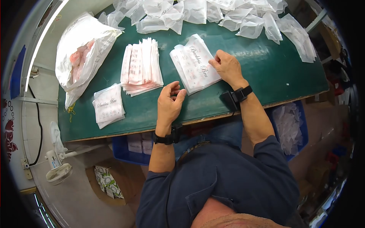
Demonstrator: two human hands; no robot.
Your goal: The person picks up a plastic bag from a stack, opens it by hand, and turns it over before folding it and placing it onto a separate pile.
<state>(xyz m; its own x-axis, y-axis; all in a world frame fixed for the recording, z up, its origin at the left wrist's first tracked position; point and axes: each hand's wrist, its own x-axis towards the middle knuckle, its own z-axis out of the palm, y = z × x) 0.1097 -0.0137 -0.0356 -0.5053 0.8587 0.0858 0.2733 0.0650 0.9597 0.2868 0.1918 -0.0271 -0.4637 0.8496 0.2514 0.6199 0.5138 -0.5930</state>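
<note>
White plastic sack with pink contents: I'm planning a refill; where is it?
In the head view, the white plastic sack lies at the left end of the green table, just left of the larger stack of printed white pouches.

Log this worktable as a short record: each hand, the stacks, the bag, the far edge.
Surface: green table
Right hand: fingertips at the right edge of printed pouches; grip unclear
Left hand: fingers curled, nothing visible in it
Tall stack: printed packets, left of those pouches
Small stack: "Backless Bra" print, near the front edge
White bag: open, pinkish contents
Far edge: translucent pouches, heaped loosely
</note>
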